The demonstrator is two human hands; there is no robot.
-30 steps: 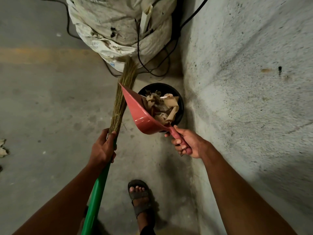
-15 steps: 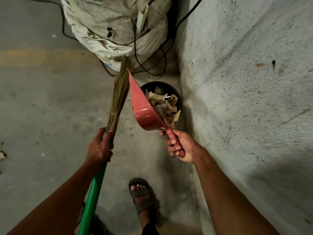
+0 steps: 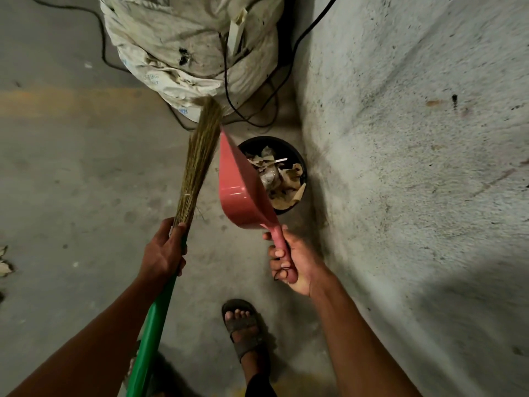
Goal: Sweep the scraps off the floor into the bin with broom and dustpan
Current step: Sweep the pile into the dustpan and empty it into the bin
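Note:
My right hand [image 3: 292, 262] grips the handle of a pink dustpan [image 3: 239, 184], which is tipped up steeply on its side over the left rim of a round black bin [image 3: 303, 167]. Brown paper scraps [image 3: 282, 179] fill the bin. My left hand [image 3: 164, 252] grips the broom [image 3: 199, 159] where its green handle meets the straw bristles; the bristles point up and away, left of the dustpan, their tips near a white sack.
A big white sack [image 3: 189, 50] with black cables [image 3: 246, 110] stands behind the bin. A rough concrete wall [image 3: 415, 167] rises on the right, close to the bin. More scraps [image 3: 4, 260] lie at the left edge. My sandalled foot [image 3: 243, 328] is below.
The dustpan has tipped up from a slant to nearly vertical over the bin, and the scraps have slid out of it into the bin. The broom has stayed beside it.

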